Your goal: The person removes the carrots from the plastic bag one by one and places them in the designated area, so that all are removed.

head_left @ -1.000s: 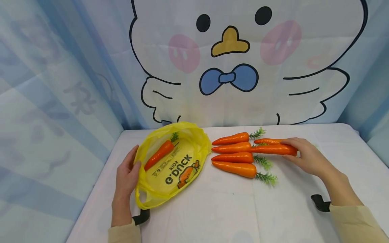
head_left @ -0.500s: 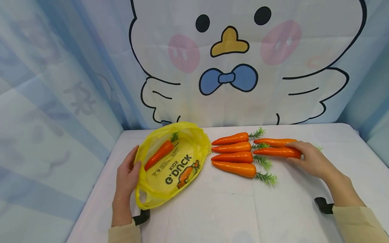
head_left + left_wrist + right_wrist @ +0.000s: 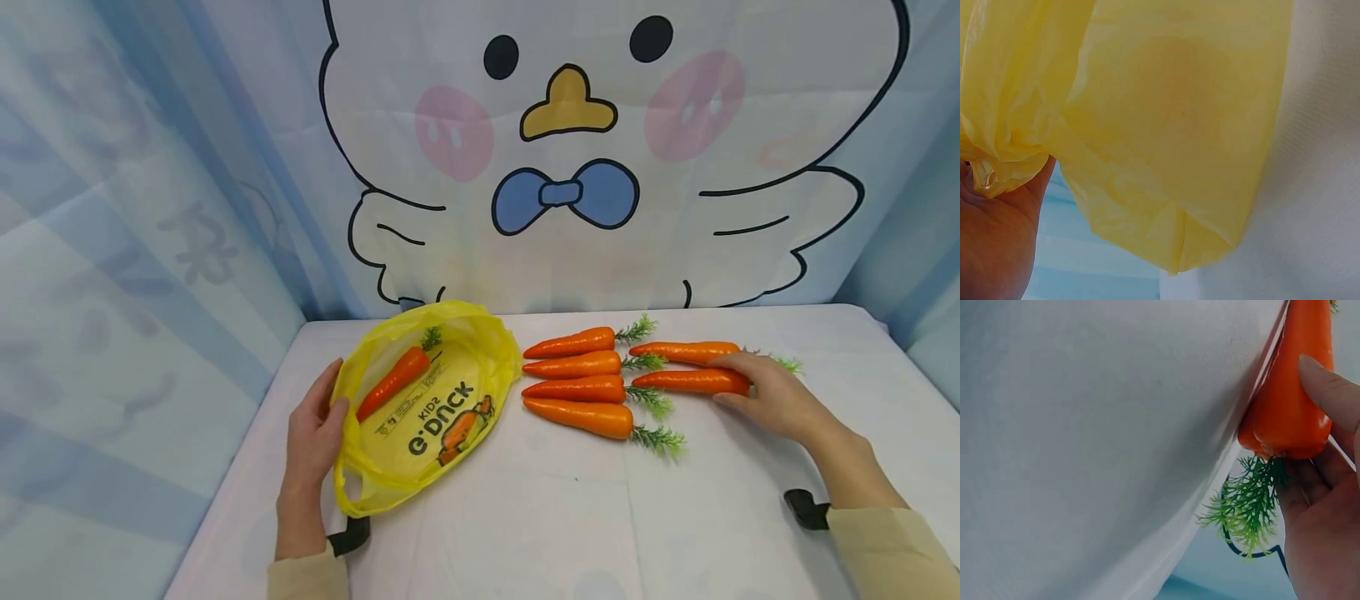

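Note:
My left hand grips the left rim of a yellow plastic bag, which gapes toward me. One orange carrot with a green top lies inside it. In the left wrist view, the bag's yellow film hides most of the fingers. On the right, my right hand holds another carrot by its thick end, tip pointing left. The right wrist view shows the thumb pressed on that carrot's side, its leafy top hanging free. Just behind it lies a further carrot, partly covered by the fingers.
Several carrots lie in a row between bag and right hand, the nearest carrot with its leaves to the right. A white cloth covers the table. Behind stands a curtain with a cartoon duck; blue cloth hangs on the left.
My right hand has shifted right and slightly toward me with its carrot, whose tip has moved off the row of carrots. The left hand and bag have stayed put.

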`<state>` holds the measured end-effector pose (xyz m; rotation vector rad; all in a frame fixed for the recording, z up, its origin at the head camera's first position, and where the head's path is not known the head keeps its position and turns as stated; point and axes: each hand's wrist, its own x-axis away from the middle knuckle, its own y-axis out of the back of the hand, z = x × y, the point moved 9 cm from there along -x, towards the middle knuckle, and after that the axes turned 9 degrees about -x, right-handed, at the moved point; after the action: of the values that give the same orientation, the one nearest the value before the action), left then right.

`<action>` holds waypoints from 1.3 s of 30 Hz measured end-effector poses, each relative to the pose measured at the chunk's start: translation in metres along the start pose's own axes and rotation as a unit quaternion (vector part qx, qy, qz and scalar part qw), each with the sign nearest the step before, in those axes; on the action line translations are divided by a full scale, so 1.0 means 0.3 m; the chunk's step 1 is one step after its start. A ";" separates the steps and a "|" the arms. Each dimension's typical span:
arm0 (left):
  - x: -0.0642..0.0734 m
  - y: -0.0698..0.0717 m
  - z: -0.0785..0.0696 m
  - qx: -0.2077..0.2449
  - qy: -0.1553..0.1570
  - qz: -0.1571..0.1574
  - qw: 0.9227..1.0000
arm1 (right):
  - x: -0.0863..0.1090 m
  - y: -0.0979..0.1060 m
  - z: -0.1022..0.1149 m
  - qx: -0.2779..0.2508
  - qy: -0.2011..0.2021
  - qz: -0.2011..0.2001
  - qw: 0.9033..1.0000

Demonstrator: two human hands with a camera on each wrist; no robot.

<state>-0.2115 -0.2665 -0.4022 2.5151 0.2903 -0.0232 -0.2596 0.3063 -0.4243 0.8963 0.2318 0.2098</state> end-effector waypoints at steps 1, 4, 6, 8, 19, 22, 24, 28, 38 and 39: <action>0.000 0.000 0.000 0.001 -0.001 0.000 1.000 | 0.000 0.000 -0.001 0.000 0.000 0.000 1.000; 0.000 0.000 0.000 0.002 -0.003 0.001 1.000 | 0.001 -0.001 -0.007 0.002 -0.004 0.004 1.000; -0.001 -0.002 0.002 0.002 -0.003 0.000 1.000 | 0.002 -0.003 -0.011 0.002 -0.009 0.006 1.000; -0.001 -0.003 0.003 0.001 -0.002 0.000 1.000 | 0.002 -0.005 -0.017 0.005 -0.017 0.010 1.000; -0.005 0.000 0.002 -0.002 -0.002 -0.002 1.000 | 0.001 -0.005 -0.018 0.014 -0.036 0.012 0.999; -0.003 0.000 0.003 0.000 -0.002 0.000 1.000 | 0.005 -0.006 -0.018 0.013 -0.043 0.015 0.999; -0.003 -0.001 0.004 -0.001 -0.001 0.001 1.000 | 0.007 -0.006 -0.018 0.012 -0.044 0.016 0.999; -0.003 -0.002 0.004 -0.002 -0.003 0.001 1.000 | 0.011 -0.006 -0.022 0.010 -0.046 0.015 0.999; -0.004 -0.006 0.007 -0.004 0.003 0.002 1.000 | 0.018 0.001 -0.012 0.001 -0.040 0.010 0.999; -0.004 -0.006 0.007 -0.004 0.002 0.002 1.000 | 0.018 0.002 -0.009 0.001 -0.038 0.009 0.999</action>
<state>-0.2130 -0.2666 -0.4049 2.5085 0.2856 -0.0150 -0.2553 0.3102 -0.4262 0.9062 0.1540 0.1915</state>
